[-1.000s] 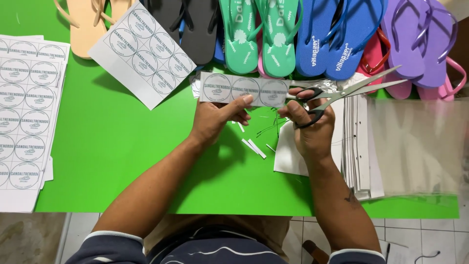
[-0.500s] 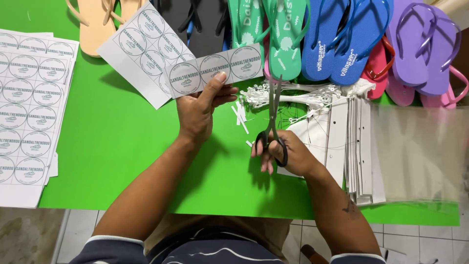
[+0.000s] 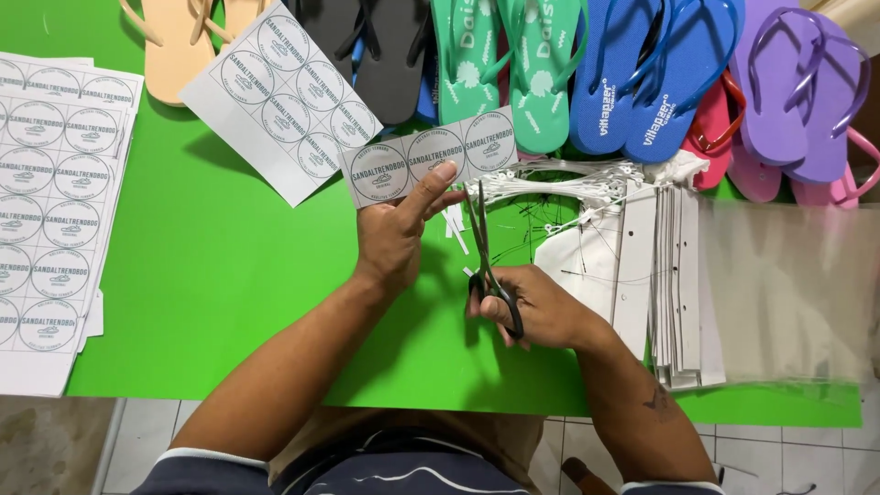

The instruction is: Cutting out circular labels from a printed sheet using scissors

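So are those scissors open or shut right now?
Nearly shut: the scissors in the right hand show both blades running together as one thin line, tips pointing up beside the label strip.

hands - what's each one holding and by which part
Left hand pinches the strip of round labels at its lower edge; right hand holds the scissors by the handle loops.

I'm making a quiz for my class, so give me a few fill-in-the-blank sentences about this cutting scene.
1. The right hand holds black-handled ____.
2. The left hand holds a paper strip printed with ____ round labels.
3. The table is covered in ____.
4. The scissor blades point ____ the person.

Missing words: scissors; three; green; away from
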